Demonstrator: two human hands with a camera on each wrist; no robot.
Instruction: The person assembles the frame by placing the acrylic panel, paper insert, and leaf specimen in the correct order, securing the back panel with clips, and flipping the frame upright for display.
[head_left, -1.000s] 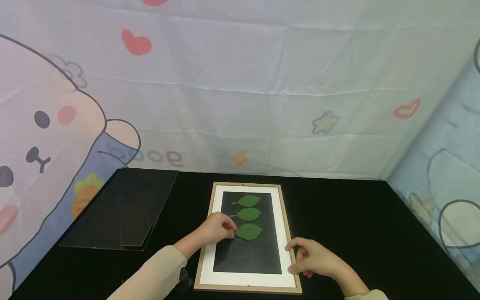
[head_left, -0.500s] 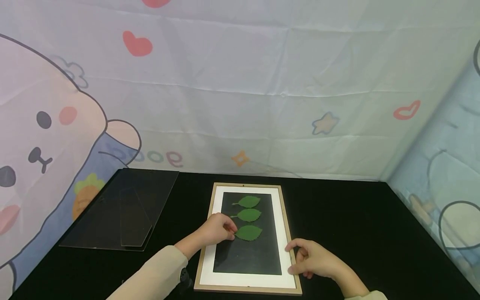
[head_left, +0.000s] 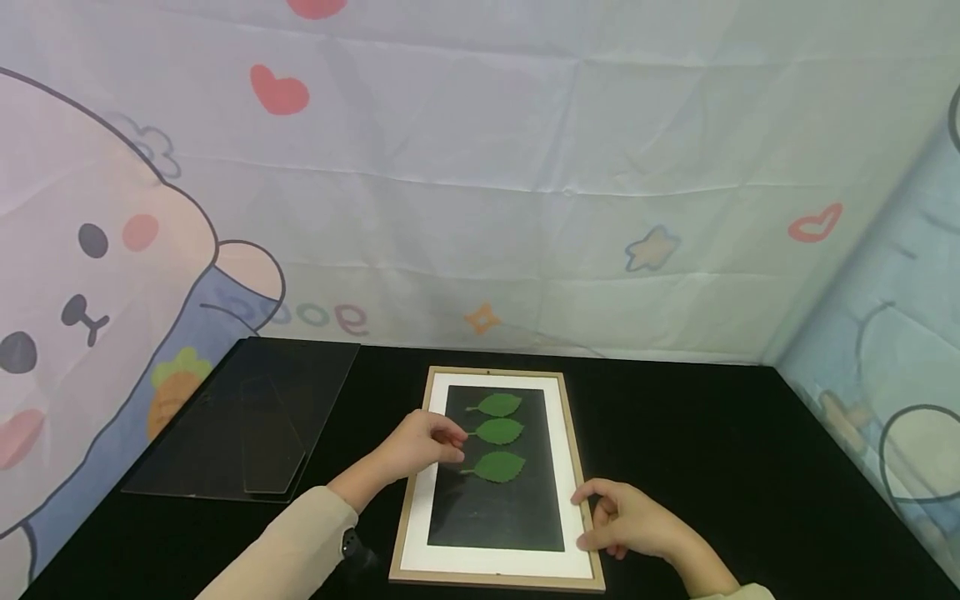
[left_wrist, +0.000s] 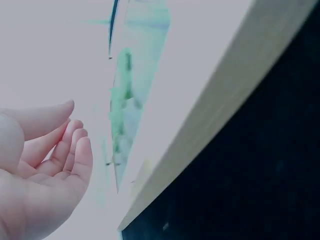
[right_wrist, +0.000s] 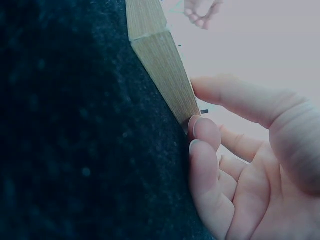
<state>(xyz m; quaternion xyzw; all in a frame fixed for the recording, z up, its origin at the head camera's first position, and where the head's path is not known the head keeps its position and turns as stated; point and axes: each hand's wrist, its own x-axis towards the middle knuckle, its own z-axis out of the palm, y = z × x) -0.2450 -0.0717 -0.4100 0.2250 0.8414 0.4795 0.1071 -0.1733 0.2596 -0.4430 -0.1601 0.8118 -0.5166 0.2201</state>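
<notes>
A light wooden picture frame [head_left: 401, 533] lies flat on the black table, with a white mat [head_left: 457, 562] around a dark panel [head_left: 498, 517]. On that panel three green leaves, the top one [head_left: 499, 405], the middle one [head_left: 500, 432] and the bottom one [head_left: 500, 467], lie in a column with stems to the left. My left hand [head_left: 416, 447] hovers over the frame's left side, fingertips right at the middle leaf's stem; in the left wrist view its loosely bent fingers show nothing between them. My right hand [head_left: 633, 521] grips the frame's right edge between thumb and fingers.
To the left lies a dark flat board [head_left: 202, 417] with a tapered flap [head_left: 272, 442] on it. A printed cloth [head_left: 540, 208] with a cartoon animal and hearts hangs behind the black table [head_left: 690, 433] and along its right side.
My left hand has let go of the bottom leaf's stem and moved up and slightly left to beside the middle leaf. The right hand keeps its hold on the frame.
</notes>
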